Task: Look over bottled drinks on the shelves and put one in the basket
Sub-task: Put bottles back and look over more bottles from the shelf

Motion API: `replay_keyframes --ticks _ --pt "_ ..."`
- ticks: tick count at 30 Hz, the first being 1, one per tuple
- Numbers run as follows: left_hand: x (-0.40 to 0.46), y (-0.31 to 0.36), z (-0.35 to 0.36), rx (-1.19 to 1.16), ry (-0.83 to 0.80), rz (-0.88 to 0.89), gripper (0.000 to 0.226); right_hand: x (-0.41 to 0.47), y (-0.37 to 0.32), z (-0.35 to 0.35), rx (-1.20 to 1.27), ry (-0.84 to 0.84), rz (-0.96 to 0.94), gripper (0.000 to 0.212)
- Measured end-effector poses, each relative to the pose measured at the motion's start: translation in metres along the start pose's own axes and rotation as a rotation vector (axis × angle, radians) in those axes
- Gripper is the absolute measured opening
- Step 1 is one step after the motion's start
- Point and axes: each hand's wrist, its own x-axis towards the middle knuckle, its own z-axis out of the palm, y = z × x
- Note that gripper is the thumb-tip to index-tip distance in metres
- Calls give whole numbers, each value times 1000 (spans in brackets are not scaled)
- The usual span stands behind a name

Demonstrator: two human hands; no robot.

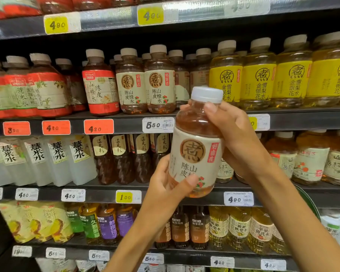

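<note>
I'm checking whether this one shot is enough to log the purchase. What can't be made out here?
All in the head view:
- Basket: outside the picture.
- Held bottle: lower label text covered by the left hand; its back turned away, behind the right hand.
- Price tag behind the right hand: number mostly covered.
- Top-shelf tags: digits blurred.
- Bottom row: cut off by the lower edge.

2 hands, 1 held bottle, 4 yellow-labelled bottles (front row), 3 red price tags
</note>
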Motion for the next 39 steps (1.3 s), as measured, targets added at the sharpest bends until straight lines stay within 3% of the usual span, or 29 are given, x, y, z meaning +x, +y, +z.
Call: replay_keyframes --ticks 3,8,12,16,20,22,25,30,33,36,39 --pt "3 1 2 -29 61 21 92 4 -2 4 -19 60 49 39" --pt "7 5 -2 -313 -64 -42 69 12 -4 -1 78 -9 137 37" --pt "8 2 3 -432 -178 -124 69 19 1 -2 234 21 231 47" --pt "9 -3 0 -234 -49 -73 55 22 5 -4 160 92 219 26" --pt "10 -2 7 9 -8 -59 78 21 4 0 -55 123 201 27" --pt "12 -3 9 34 12 -62 75 21 3 3 -103 65 203 31" --pt "13 -1 6 -146 -5 -72 70 24 -1 -1 -65 -14 206 35" --pt "12 3 5 -504 -251 -116 73 32 2 -1 206 -38 241 33" --pt "12 2 5 -385 -166 -94 73 32 4 -1 250 -20 186 31" --pt "18 6 0 -114 32 -24 72 29 -3 -2 73 75 102 28" --pt "21 5 3 45 50 53 76 28 -6 3 -78 141 62 26"
